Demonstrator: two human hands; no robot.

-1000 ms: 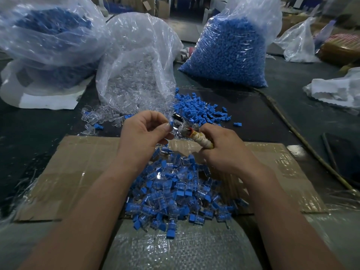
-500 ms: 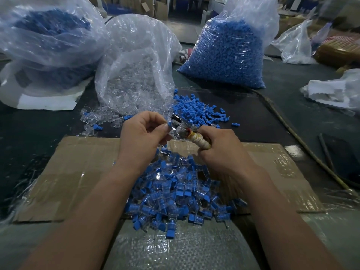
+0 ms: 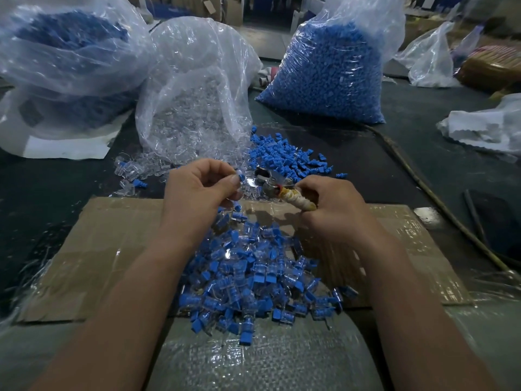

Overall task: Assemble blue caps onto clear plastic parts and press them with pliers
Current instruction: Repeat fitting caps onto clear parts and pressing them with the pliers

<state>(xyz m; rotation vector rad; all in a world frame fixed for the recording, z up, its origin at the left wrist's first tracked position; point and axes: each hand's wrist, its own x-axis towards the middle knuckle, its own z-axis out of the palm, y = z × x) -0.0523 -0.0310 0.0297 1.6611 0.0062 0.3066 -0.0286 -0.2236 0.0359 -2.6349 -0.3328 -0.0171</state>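
My left hand (image 3: pixel 201 189) pinches a small clear part with a blue cap (image 3: pixel 241 178) between thumb and forefinger. To its right, my right hand (image 3: pixel 335 207) grips the pliers (image 3: pixel 277 186) by their tape-wrapped handle; the metal jaws point left and stand a little apart from the capped part. Below both hands a heap of assembled pieces (image 3: pixel 253 275) lies on a cardboard sheet (image 3: pixel 107 249). Loose blue caps (image 3: pixel 284 156) are scattered just beyond the hands, with loose clear parts (image 3: pixel 138 173) to their left.
A bag of clear parts (image 3: pixel 194 91) stands behind my left hand and a full bag of blue caps (image 3: pixel 329 71) at back right. Another bag with blue pieces (image 3: pixel 64 57) sits far left. A thin stick (image 3: pixel 434 198) and crumpled plastic (image 3: pixel 487 128) lie right.
The pliers' jaws have drawn a little away from the capped part in my left hand. Both hands stay in nearly the same place.
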